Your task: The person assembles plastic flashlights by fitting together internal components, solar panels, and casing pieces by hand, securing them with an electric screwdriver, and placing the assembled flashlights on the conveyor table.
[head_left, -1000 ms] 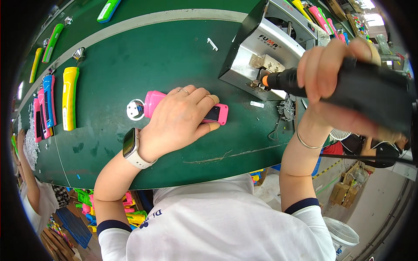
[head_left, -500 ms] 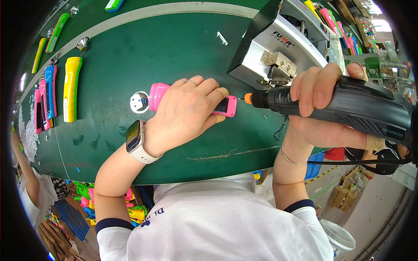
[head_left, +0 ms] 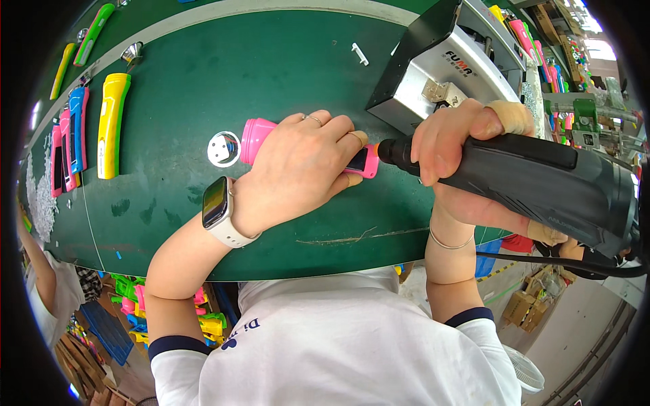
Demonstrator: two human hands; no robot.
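Observation:
A pink flashlight body [head_left: 256,139] lies on the green table [head_left: 203,74], its wide end to the left. My left hand [head_left: 302,150] is closed over its middle, pressing it to the tabletop. In my right hand [head_left: 467,149] is a black electric screwdriver [head_left: 521,177], with fingers wrapped round its grip. Its orange-ringed tip [head_left: 380,152] meets the flashlight's narrow right end; the bit itself is hidden. A white ring with a round white disc [head_left: 224,149] sits just left of the flashlight's wide end.
A metal screw-feeder box [head_left: 447,74] stands beyond my right hand. Yellow [head_left: 113,125], blue [head_left: 78,128] and pink flashlights lie at left, near clear plastic bits [head_left: 42,189]. A white plastic strip [head_left: 359,54] lies at the far side. A bin of coloured parts [head_left: 135,298] stands below the table edge.
The screwdriver has moved left, so its tip, earlier apart from the flashlight, now meets the narrow end. My left hand still holds the flashlight down. The whole view has shifted slightly.

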